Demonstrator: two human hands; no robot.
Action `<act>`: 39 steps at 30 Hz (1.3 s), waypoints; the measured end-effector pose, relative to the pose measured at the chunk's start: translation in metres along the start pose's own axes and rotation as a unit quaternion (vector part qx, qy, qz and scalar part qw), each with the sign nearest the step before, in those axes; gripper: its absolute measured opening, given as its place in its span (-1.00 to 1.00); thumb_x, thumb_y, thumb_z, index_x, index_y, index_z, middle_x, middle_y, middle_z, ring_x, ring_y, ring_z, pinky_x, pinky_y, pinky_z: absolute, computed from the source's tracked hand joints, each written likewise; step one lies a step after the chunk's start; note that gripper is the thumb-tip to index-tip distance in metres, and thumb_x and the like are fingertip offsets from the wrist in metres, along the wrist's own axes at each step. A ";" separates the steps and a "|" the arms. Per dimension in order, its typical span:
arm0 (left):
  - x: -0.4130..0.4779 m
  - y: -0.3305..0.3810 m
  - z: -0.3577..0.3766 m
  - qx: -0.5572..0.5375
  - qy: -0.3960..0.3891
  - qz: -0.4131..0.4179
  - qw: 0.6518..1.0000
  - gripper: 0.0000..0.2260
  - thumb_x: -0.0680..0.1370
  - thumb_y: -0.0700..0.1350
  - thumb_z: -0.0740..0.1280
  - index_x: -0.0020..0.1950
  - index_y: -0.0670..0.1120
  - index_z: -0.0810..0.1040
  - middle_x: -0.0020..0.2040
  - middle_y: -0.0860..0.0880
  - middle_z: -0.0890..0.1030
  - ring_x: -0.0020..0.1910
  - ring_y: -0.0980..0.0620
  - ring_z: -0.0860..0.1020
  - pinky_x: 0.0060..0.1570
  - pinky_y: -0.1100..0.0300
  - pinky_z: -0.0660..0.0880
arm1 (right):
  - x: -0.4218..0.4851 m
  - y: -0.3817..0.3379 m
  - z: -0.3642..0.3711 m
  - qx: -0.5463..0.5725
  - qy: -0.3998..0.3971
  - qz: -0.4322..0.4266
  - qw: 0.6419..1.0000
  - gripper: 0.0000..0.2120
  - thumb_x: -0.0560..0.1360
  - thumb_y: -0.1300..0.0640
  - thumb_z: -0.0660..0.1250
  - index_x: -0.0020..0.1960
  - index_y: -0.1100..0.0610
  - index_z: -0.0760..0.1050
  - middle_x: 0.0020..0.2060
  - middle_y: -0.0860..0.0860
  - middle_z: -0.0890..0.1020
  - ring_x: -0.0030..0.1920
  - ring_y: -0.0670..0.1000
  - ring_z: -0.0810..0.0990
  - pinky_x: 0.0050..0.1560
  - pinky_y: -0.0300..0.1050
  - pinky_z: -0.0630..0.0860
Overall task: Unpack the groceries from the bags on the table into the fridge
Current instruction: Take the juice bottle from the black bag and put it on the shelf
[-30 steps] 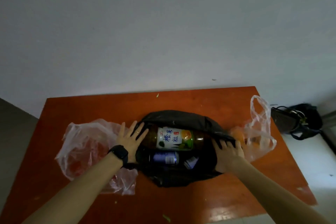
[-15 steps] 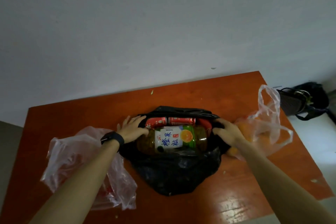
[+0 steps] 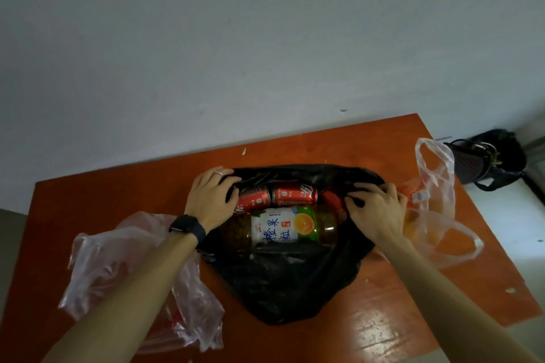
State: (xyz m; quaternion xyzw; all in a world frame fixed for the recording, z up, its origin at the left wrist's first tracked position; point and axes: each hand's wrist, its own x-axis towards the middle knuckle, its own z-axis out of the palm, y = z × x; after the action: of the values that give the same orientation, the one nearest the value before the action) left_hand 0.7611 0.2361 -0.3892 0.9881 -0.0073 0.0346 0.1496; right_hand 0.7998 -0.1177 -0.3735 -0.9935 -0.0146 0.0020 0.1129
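1. spreading the mouth of the black bag (image 3: 295,283) looks like the step in hand. unpacking seems barely begun, since the groceries lie inside the bag and no fridge is in view.
2. inside the black bag, a juice bottle (image 3: 283,228) lies on its side across the middle of the opening. two red cans (image 3: 295,194) lie end to end just behind it, toward the bag's far rim. something red at the bag's right end is too hidden to name.
3. the left hand (image 3: 211,200) sits at the bag's left rim, fingers curled round the black plastic just beside the nearer can. a watch (image 3: 187,228) is on the wrist and a ring (image 3: 218,173) on one finger.
4. the right hand (image 3: 377,212) is at the bag's right rim, thumb and fingertips pinching a fold of plastic.
5. next, i judge, one hand should let go of the rim and wrap fully round the bulky bottle, or take a can, while the other holds the mouth wide.
6. a left clear bag (image 3: 118,268) and a right clear bag (image 3: 436,215) flank the black bag.
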 end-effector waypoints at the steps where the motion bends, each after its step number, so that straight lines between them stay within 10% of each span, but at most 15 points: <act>1: -0.006 -0.002 -0.003 0.041 0.027 0.058 0.997 -0.76 0.55 -0.06 0.34 0.21 0.00 0.63 0.31 -0.04 0.55 0.38 -0.10 0.40 0.37 -0.14 0.31 | -0.006 -0.009 -0.003 -0.038 0.032 -0.038 0.998 -0.85 0.48 -0.10 0.40 -0.04 -0.13 0.72 0.11 -0.20 0.68 0.17 0.08 0.48 0.17 0.12 0.29; 8: -0.036 -0.009 -0.011 0.126 -0.033 0.161 0.978 -0.67 0.49 -0.05 0.41 0.25 -0.02 0.62 0.26 -0.03 0.61 0.28 -0.06 0.52 0.35 -0.08 0.36 | -0.050 -0.106 -0.024 -0.037 0.121 -0.303 0.944 -0.89 0.43 0.04 0.37 -0.16 0.01 0.68 -0.09 -0.11 0.71 0.09 0.09 0.59 0.15 0.16 0.29; 13: -0.040 -0.016 -0.012 0.127 -0.158 0.066 0.977 -0.46 0.60 -0.03 0.19 0.59 0.01 0.19 0.58 0.02 0.23 0.58 0.00 0.08 0.53 -0.06 -0.03 | -0.052 -0.165 0.005 -0.115 -0.283 -0.283 0.909 -0.23 0.42 -0.07 0.40 0.54 0.00 0.16 0.44 0.10 0.30 0.44 0.20 0.24 0.39 0.23 0.27; 20: -0.056 -0.029 -0.006 0.171 -0.228 0.024 0.958 -0.47 0.67 -0.05 0.05 0.63 0.01 -0.03 0.63 0.02 0.04 0.60 0.00 -0.08 0.52 -0.15 -0.08 | -0.052 -0.185 0.047 -0.246 -0.334 -0.217 0.884 0.03 0.49 -0.07 0.40 0.60 0.00 -0.33 0.60 0.10 -0.12 0.58 0.25 -0.16 0.40 0.58 -0.10; 34: -0.062 -0.038 -0.014 0.194 -0.220 0.018 0.956 -0.39 0.63 -0.13 0.15 0.63 0.01 -0.03 0.63 -0.01 -0.04 0.60 -0.04 -0.09 0.52 -0.16 -0.09 | -0.042 -0.194 0.053 -0.216 -0.273 -0.229 0.909 -0.53 0.61 0.09 0.18 0.48 0.05 0.19 0.38 0.12 0.38 0.34 0.32 0.38 0.20 0.64 0.19; 39: -0.064 -0.037 -0.030 0.156 -0.197 0.011 0.968 -0.47 0.66 -0.11 0.11 0.62 0.04 0.04 0.63 0.04 0.00 0.60 0.00 -0.03 0.52 -0.09 -0.02 | -0.043 -0.175 0.027 -0.169 -0.282 -0.272 0.904 -0.38 0.57 0.02 0.27 0.52 0.13 0.10 0.43 0.14 0.30 0.36 0.32 0.38 0.18 0.41 0.44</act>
State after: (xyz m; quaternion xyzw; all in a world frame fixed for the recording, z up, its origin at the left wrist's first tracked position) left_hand 0.6961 0.2807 -0.3763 0.9864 -0.0419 -0.1585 -0.0115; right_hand 0.7511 0.0574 -0.3608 -0.9129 -0.3156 0.2491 -0.0698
